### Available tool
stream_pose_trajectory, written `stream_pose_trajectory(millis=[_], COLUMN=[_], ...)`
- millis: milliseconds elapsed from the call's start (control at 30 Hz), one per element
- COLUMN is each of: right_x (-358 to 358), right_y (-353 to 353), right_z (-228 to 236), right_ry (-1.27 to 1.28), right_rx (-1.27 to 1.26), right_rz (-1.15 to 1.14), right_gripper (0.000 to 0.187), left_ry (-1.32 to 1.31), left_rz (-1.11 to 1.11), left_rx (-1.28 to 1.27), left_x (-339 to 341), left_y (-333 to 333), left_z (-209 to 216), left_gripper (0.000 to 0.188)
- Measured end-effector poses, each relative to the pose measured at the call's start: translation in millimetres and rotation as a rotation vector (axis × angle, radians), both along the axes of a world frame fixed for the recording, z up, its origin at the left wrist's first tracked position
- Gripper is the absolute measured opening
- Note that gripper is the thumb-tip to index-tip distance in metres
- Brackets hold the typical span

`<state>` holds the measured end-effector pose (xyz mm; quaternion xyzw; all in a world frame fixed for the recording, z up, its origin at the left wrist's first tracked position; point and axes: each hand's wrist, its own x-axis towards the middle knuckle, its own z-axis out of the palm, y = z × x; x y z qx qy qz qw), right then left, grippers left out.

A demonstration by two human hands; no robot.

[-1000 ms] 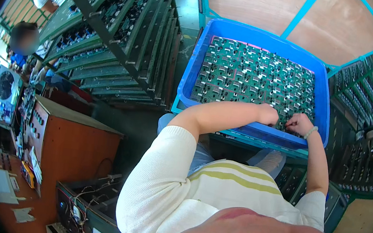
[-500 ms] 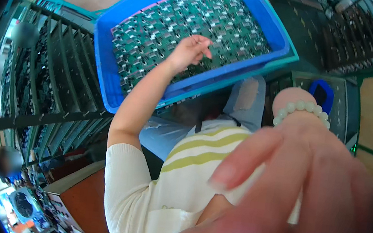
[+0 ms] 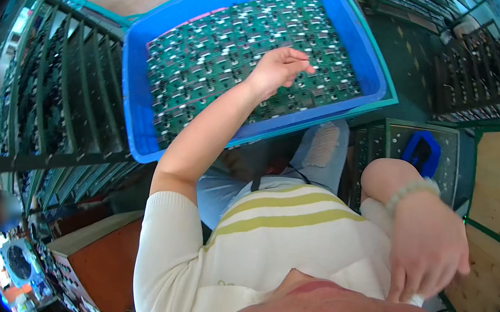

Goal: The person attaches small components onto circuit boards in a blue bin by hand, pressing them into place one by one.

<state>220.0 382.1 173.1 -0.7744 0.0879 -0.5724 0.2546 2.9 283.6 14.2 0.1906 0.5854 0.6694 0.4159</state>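
Observation:
A large blue plastic tub [image 3: 134, 89] stands in front of me, and rows of green circuit boards [image 3: 213, 52] lie flat across its inside. Over the boards hangs my left hand [image 3: 277, 72], its fingers loosely bent and nothing visible in them. Whether it touches a board I cannot tell. My right hand [image 3: 428, 243], with a pale bead bracelet [image 3: 415, 190] at its wrist, is folded back to my right shoulder. Its fingertips press together on the fabric of my cream knit top [image 3: 299, 237], which has green stripes; the fingers' inner side is hidden.
Dark racks with slots [image 3: 87, 86] holding boards stand on the left, above an orange-brown box [image 3: 109, 263]. Another board rack [image 3: 478, 75] is at the far right. A blue ring-shaped object [image 3: 423, 153] lies on a dark green surface by my right arm.
My right hand has gone from close before the camera back to my right shoulder, where its fingers close on the top. My left hand has shifted slightly right over the boards.

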Motion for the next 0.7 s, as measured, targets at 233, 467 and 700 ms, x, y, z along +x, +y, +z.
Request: stream_pose_trajectory(millis=[233, 467, 700], right_x=[-117.8, -161.4, -170.7], right_y=[43.0, 58.5, 69.3], right_z=[-76.8, -123.8, -136.0], right_ry=[0.185, -0.123, 0.240], right_rx=[0.802, 0.863, 0.823], right_rz=[-2.292, -2.229, -2.132], right_gripper=[0.015, 0.017, 0.013], left_ry=[-0.288, -0.456, -0.593], left_rz=[-0.055, 0.011, 0.014], left_rx=[0.121, 0.259, 0.254], left_x=[-9.1, -13.7, -19.7], left_y=[0.9, 2.9, -2.1], left_z=[-16.3, -18.8, -21.3], left_gripper=[0.014, 0.011, 0.019])
